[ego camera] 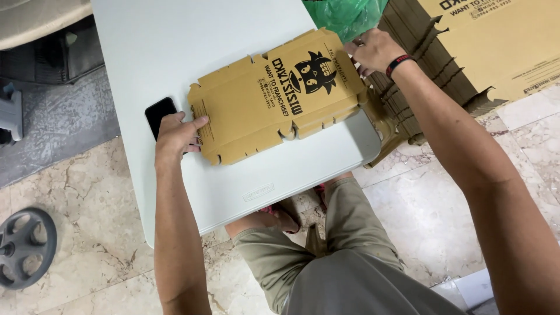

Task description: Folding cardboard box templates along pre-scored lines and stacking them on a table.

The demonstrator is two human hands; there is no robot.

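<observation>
The flat cardboard box blank (274,96) lies on the white table (233,186); it looks light, thin, easy to bend. The left hand (175,135) presses its 8 o'clock edge with open fingers; the right hand (373,51) pinches the 2 o'clock edge; edges are best for holding.

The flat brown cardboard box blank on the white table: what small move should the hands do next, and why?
Probably fold up one end flap. The flat brown cardboard box blank lies unfolded on the white table, with the left hand pressing one end and the right hand at the other, so both ends are held.
</observation>
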